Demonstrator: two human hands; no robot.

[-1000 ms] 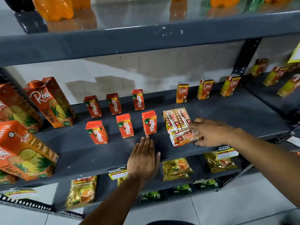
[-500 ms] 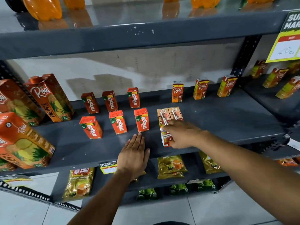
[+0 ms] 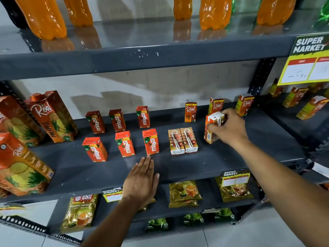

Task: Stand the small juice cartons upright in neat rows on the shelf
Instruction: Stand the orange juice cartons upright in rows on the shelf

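Carton and bottle count on the grey shelves

Six small Maaza cartons (image 3: pixel 150 141) upright left of the grip; two cartons (image 3: pixel 183 140) flat on their backs just left of it; one carton (image 3: pixel 211 130) inside the grip; three small Real cartons (image 3: pixel 190 111) upright behind it; four large Real cartons (image 3: pixel 51 116) far left; five orange bottles (image 3: pixel 214 12) above; two hands.

Orange-red juice cartons (image 3: pixel 150 141), grey shelf (image 3: pixel 231 157)
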